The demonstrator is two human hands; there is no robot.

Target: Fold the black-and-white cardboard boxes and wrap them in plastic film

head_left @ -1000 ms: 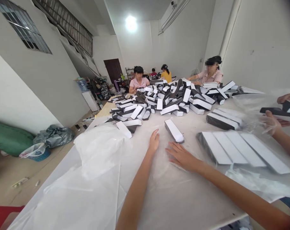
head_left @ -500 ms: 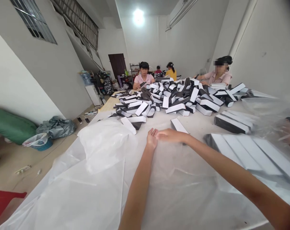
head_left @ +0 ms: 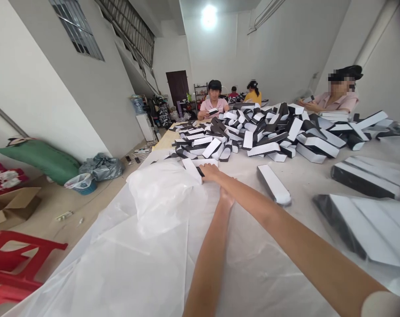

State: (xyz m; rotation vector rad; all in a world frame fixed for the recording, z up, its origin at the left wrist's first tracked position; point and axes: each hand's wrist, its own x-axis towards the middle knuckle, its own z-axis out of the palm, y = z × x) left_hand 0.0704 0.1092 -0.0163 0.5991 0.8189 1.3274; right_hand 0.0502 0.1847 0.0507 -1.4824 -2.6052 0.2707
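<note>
My right hand [head_left: 209,171] reaches forward and left across my left arm, to the near edge of a big pile of black-and-white boxes [head_left: 269,132]. Its fingers curl onto the end of one long box [head_left: 192,169] lying at the pile's edge. My left hand [head_left: 226,200] lies on the plastic-covered table [head_left: 252,273], just under my right forearm, and its fingers are hidden. A single white-topped box [head_left: 274,185] lies alone to the right of both hands.
A puffed white plastic bag [head_left: 163,193] lies left of my hands. At the right, boxes sit in a row inside clear plastic [head_left: 361,220], with a stack [head_left: 368,174] behind. Several people work at the far end. A red stool [head_left: 18,259] stands on the floor, left.
My right hand has swung left over my left hand and reached forward to a box at the pile's edge. The view has shifted left.
</note>
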